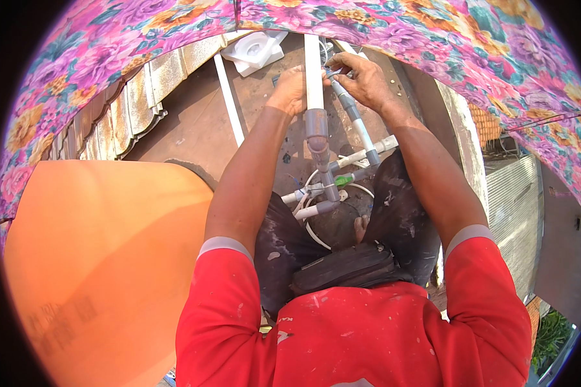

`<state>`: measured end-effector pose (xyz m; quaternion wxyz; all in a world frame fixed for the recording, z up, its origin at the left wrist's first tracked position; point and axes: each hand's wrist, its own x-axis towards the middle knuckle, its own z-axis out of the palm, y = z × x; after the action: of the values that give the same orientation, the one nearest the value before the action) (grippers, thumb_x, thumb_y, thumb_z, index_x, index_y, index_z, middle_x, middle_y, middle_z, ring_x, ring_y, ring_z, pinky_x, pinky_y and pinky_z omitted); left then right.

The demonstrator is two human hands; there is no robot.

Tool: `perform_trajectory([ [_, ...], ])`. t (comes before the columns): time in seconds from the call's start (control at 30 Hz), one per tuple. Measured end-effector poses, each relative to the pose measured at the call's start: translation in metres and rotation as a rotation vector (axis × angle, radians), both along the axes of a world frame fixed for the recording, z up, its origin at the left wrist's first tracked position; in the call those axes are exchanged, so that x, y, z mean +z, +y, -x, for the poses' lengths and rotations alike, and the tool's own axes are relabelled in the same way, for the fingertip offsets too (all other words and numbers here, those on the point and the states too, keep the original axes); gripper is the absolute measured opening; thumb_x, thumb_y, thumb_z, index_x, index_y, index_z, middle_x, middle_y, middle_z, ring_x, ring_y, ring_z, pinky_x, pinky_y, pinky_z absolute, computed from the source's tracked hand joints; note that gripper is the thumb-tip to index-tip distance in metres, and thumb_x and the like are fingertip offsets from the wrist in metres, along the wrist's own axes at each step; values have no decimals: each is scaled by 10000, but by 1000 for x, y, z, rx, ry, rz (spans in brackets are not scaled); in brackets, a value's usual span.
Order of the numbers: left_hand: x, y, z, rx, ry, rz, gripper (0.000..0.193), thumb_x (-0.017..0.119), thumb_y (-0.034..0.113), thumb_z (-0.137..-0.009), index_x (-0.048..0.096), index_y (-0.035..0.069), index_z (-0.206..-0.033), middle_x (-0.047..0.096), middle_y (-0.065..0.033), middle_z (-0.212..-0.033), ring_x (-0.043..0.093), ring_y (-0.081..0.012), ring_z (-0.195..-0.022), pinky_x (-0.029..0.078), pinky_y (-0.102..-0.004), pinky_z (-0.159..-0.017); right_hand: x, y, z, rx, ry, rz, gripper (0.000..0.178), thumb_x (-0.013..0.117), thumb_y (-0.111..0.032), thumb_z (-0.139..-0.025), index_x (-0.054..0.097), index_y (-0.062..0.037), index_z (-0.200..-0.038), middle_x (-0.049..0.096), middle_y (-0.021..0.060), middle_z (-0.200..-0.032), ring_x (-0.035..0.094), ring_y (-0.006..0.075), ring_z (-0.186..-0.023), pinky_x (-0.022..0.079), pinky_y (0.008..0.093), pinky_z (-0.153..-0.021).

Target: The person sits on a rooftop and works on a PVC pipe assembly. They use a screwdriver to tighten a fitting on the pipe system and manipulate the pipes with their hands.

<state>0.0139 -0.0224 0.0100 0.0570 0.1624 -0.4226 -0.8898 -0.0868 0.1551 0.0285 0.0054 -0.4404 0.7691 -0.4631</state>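
Observation:
Behind the upright white pipe [314, 71] is my left hand [290, 93], its fingers mostly hidden by that pipe. My right hand [368, 84] is just right of it, with thumb and fingers pinched at the upper end of a thinner grey and pale blue pipe [356, 122]. Something small and bluish shows at the fingertips, too small to name. Below, a grey coupling [316, 124] joins the white pipe to a cluster of grey elbows and tees [330, 187] between my knees. A valve with a green handle [344, 181] sits in that cluster.
A large orange curved tank [103, 258] fills the left. A floral umbrella [368, 22] arches over the top. A white moulded piece [255, 51] and a white strip [229, 100] lie on the brown surface [187, 129]. Roof tiles [132, 109] are at left, corrugated roofing [510, 219] at right.

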Motion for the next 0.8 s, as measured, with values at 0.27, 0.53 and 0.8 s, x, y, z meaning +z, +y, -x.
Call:
perform_trajectory([
  [0.27,-3,-5,1,-45,6,-58,134,719,-4,-968,661,-67,-1070,730,-149,-936,759,-230,-783,666,-319,-702,-2,0,3,41,197,-52,146,762,-205,-945,760,-84,-1029,747,99,-924,712,264,-823,558,391,-755],
  [0.53,3,2,-2,16,-14,72,117,733,6,-961,680,-44,-1053,733,-145,-952,755,-217,-768,638,-294,-649,-8,-9,8,14,-370,-124,284,634,-268,-978,738,-6,-1013,722,149,-920,691,274,-851,535,403,-776],
  [0.8,4,4,-1,51,-80,5,105,718,30,-974,688,-52,-1032,723,-125,-939,731,-212,-739,645,-294,-657,-13,-9,4,-14,-171,-136,370,588,-324,-1002,711,25,-1006,719,198,-934,692,352,-880,525,441,-802],
])
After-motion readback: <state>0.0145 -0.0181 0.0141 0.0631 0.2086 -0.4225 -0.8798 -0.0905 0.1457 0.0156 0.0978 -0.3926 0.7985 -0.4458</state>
